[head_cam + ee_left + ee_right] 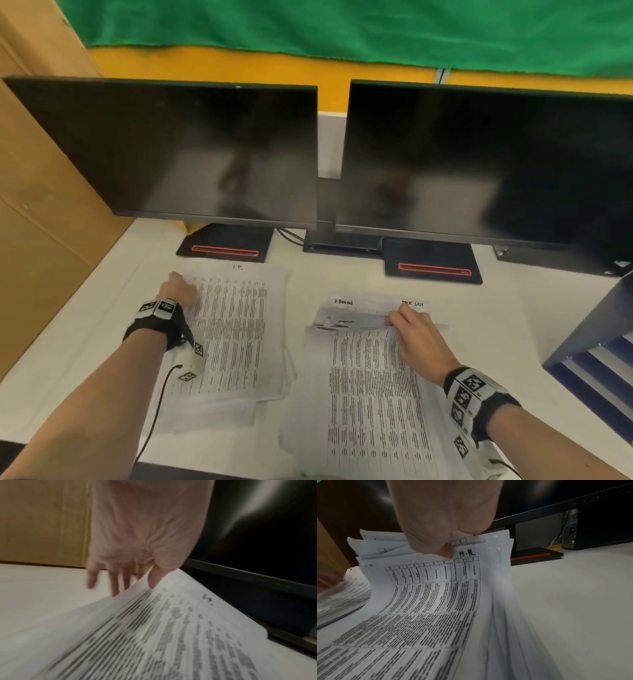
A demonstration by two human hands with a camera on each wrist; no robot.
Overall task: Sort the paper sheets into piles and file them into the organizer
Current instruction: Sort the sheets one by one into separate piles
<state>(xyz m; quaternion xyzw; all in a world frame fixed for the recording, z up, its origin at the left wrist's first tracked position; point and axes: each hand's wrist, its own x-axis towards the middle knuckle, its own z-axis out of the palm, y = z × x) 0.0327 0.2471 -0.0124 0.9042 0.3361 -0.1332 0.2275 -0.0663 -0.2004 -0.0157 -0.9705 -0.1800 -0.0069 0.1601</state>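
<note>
Two piles of printed sheets lie on the white desk (85, 329). The left pile (239, 329) has a sheet marked "I.T." on top. My left hand (178, 286) is at that pile's far left corner with its fingers (116, 586) straight, and the thumb touches the top sheet (171, 628) at its edge. On the right pile (370, 404), my right hand (402, 320) grips the far ends of several sheets and lifts them. Uppermost of these is a sheet marked "H.R." (436, 595), pinched under the thumb (447, 551). The blue organizer (589, 346) stands at the right edge.
Two dark monitors (178, 150) (479, 164) stand behind the piles, their bases (226, 245) close to the paper. A cardboard box (41, 205) walls the left side. Sheets marked "Admin" and "Task list" (376, 303) show beneath the lifted ends.
</note>
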